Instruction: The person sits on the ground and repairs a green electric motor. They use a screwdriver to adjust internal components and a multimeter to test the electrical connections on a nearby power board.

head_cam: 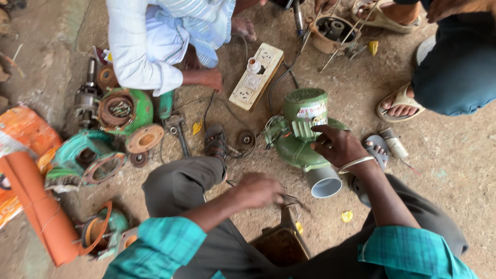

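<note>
Two hands were seen. The right hand (338,146) was laid on the green pump (302,132), fingers spread open. Thin pliers (289,199) were gripped by the left hand (258,190). The pump, on the dirt floor (444,155), should be held steady.

Floor (454,155): bare packed earth, grey-brown, dusty, with faint stains and small yellow scraps. Light: soft, even daylight, no hard shadows. No walls or windows in view.

Left edge: orange sacking (28,132) and an orange pipe (44,212) lying on the ground.

Scattered about: dismantled green motor housings (121,111), rusty flanges (145,138), a cream switchboard with sockets (257,76), black cable (209,106).

Top and right: other people's sandalled feet (400,103).
</note>
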`<action>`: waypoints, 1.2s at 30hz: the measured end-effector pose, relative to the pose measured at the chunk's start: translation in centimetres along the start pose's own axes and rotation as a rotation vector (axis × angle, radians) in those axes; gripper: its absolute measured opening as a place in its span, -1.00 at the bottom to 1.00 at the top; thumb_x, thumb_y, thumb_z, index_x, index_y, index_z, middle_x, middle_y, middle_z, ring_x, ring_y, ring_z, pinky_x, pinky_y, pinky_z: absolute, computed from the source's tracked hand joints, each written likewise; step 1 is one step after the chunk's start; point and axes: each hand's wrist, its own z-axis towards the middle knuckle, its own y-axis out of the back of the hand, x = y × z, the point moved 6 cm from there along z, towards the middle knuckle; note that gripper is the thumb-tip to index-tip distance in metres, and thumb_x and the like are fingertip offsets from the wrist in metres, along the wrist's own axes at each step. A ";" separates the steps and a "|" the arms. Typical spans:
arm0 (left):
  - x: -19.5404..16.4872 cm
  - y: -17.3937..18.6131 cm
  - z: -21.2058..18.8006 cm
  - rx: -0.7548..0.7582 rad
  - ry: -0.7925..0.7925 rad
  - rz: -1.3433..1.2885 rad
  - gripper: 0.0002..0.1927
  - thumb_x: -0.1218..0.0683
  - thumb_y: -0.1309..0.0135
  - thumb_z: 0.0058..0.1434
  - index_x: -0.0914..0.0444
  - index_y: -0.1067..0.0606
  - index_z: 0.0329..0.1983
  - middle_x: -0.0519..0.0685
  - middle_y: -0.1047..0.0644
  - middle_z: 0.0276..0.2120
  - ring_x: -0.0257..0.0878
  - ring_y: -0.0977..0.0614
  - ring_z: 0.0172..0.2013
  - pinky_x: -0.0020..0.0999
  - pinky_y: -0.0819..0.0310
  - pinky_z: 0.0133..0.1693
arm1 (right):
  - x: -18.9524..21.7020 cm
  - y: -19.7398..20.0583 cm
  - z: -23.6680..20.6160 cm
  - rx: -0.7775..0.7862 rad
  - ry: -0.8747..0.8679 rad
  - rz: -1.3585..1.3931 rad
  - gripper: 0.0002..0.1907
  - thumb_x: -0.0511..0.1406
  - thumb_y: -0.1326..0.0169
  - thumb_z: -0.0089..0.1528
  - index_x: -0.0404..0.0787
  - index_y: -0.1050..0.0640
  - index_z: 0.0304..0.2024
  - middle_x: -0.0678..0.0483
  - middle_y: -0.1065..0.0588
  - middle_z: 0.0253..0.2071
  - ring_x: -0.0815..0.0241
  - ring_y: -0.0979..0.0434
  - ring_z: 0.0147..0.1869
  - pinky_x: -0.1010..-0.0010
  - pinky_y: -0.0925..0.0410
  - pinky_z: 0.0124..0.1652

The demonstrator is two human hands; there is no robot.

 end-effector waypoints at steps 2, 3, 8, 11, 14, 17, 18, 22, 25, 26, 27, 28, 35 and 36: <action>-0.1 -1.4 3.3 -0.033 -0.125 0.100 -0.79 -0.08 -0.07 0.28 0.08 -0.61 -0.17 -0.08 -0.58 -0.30 -0.21 -0.58 -0.24 -0.11 -0.49 -0.17 | -0.7 1.1 1.2 -0.059 -0.017 0.097 -0.52 -0.22 -0.23 0.18 -0.21 -0.53 0.14 -0.12 -0.66 -0.21 0.02 -0.73 -0.14 0.17 -0.52 -0.14; 0.2 -2.5 4.9 -0.019 -0.149 0.126 -0.80 -0.06 -0.05 0.29 0.09 -0.59 -0.19 -0.08 -0.56 -0.31 -0.22 -0.56 -0.26 -0.12 -0.48 -0.18 | -1.0 1.5 1.9 -0.083 -0.023 0.061 -0.52 -0.23 -0.23 0.18 -0.21 -0.54 0.13 -0.12 -0.66 -0.21 0.02 -0.73 -0.16 0.18 -0.53 -0.15; 2.9 -8.2 12.9 0.126 -0.151 0.117 -0.84 0.00 0.04 0.32 0.12 -0.52 -0.25 -0.08 -0.47 -0.37 -0.23 -0.45 -0.33 -0.18 -0.44 -0.25 | -2.4 -0.2 5.4 0.056 -0.183 -0.297 -0.68 -0.19 -0.14 0.30 -0.13 -0.57 0.07 -0.05 -0.66 -0.16 0.09 -0.72 -0.32 0.28 -0.57 -0.34; 3.5 -11.7 15.8 0.199 -0.157 0.069 -0.84 0.04 0.09 0.34 0.14 -0.48 -0.28 -0.08 -0.41 -0.40 -0.24 -0.39 -0.37 -0.21 -0.41 -0.28 | -0.5 -1.0 7.9 -0.105 0.098 -0.137 -0.61 -0.18 -0.21 0.18 -0.17 -0.59 0.02 -0.06 -0.64 -0.39 0.15 -0.66 -0.46 0.27 -0.48 -0.43; 4.7 -14.1 16.8 0.270 -0.150 0.021 -0.83 0.08 0.15 0.35 0.16 -0.44 -0.32 -0.08 -0.35 -0.44 -0.26 -0.33 -0.41 -0.24 -0.39 -0.32 | -0.9 -4.6 10.5 0.104 -0.035 -0.506 -0.57 -0.07 -0.12 0.29 -0.07 -0.54 0.15 -0.01 -0.61 -0.37 0.19 -0.59 -0.61 0.36 -0.44 -0.63; 6.3 -15.0 16.4 0.346 -0.125 -0.011 -0.80 0.12 0.21 0.37 0.18 -0.40 -0.36 -0.09 -0.29 -0.47 -0.27 -0.27 -0.45 -0.27 -0.36 -0.36 | -0.8 -8.6 10.7 0.282 -0.007 -0.640 -0.52 -0.05 -0.01 0.40 -0.07 -0.45 0.31 -0.09 -0.58 -0.33 0.24 -0.57 -0.62 0.42 -0.43 -0.67; 6.8 -15.0 16.0 0.368 -0.112 -0.025 -0.79 0.14 0.22 0.38 0.18 -0.38 -0.37 -0.09 -0.27 -0.49 -0.27 -0.25 -0.47 -0.28 -0.35 -0.37 | -0.3 -9.8 10.9 0.238 0.018 -0.523 -0.55 -0.09 -0.08 0.31 -0.08 -0.51 0.20 -0.11 -0.58 -0.27 0.17 -0.56 -0.58 0.38 -0.44 -0.66; 6.7 -13.6 13.5 0.430 -0.117 -0.110 -0.83 0.21 0.24 0.35 0.24 -0.37 -0.34 -0.04 -0.27 -0.48 -0.26 -0.26 -0.48 -0.26 -0.34 -0.35 | 0.2 -12.7 9.7 0.111 0.182 -0.158 -0.81 -0.26 -0.16 0.21 -0.22 -0.59 -0.19 -0.09 -0.59 -0.36 0.17 -0.54 -0.47 0.33 -0.46 -0.51; 5.6 -10.4 12.0 0.368 -0.217 -0.059 -0.85 0.27 0.24 0.30 0.26 -0.37 -0.29 0.02 -0.37 -0.47 -0.24 -0.36 -0.49 -0.25 -0.34 -0.37 | -1.3 -14.3 9.2 0.248 0.066 -0.236 -0.88 -0.30 -0.16 0.24 -0.25 -0.56 -0.27 -0.09 -0.56 -0.36 0.13 -0.51 -0.51 0.28 -0.44 -0.53; 5.4 -9.3 11.5 0.382 -0.191 -0.136 -0.78 0.24 0.31 0.37 0.25 -0.37 -0.33 0.02 -0.38 -0.50 -0.24 -0.38 -0.53 -0.25 -0.35 -0.40 | -1.7 -14.4 9.1 0.279 0.028 -0.260 -0.88 -0.29 -0.13 0.28 -0.24 -0.55 -0.26 -0.07 -0.55 -0.39 0.12 -0.51 -0.52 0.28 -0.44 -0.53; 5.2 -8.3 11.0 0.396 -0.164 -0.214 -0.69 0.22 0.38 0.44 0.24 -0.36 -0.37 0.03 -0.40 -0.53 -0.24 -0.39 -0.56 -0.24 -0.35 -0.43 | -2.2 -14.5 9.1 0.311 -0.009 -0.284 -0.87 -0.29 -0.11 0.33 -0.23 -0.54 -0.25 -0.05 -0.54 -0.43 0.11 -0.51 -0.52 0.28 -0.43 -0.53; 5.3 -7.4 10.5 0.435 -0.053 -0.352 -0.62 0.14 0.41 0.49 0.24 -0.36 -0.41 0.01 -0.35 -0.57 -0.25 -0.32 -0.59 -0.25 -0.34 -0.46 | -2.5 -14.4 9.1 0.342 -0.047 -0.307 -0.85 -0.28 -0.08 0.37 -0.22 -0.54 -0.24 -0.03 -0.53 -0.46 0.11 -0.51 -0.52 0.28 -0.42 -0.53; 5.4 -4.9 8.9 0.490 0.111 -0.609 -0.39 -0.04 0.48 0.58 0.24 -0.36 -0.56 -0.03 -0.23 -0.74 -0.26 -0.15 -0.74 -0.23 -0.24 -0.59 | -2.3 -14.2 8.6 0.302 -0.015 -0.331 -0.83 -0.24 -0.15 0.27 -0.23 -0.53 -0.24 0.00 -0.53 -0.44 0.15 -0.51 -0.48 0.27 -0.43 -0.50; 5.5 -5.3 9.1 0.482 0.099 -0.596 -0.40 -0.03 0.47 0.58 0.25 -0.37 -0.55 -0.03 -0.23 -0.74 -0.26 -0.15 -0.75 -0.23 -0.23 -0.60 | -2.3 -14.4 8.4 0.316 -0.012 -0.343 -0.83 -0.24 -0.14 0.27 -0.23 -0.53 -0.23 -0.01 -0.53 -0.42 0.15 -0.51 -0.48 0.28 -0.44 -0.50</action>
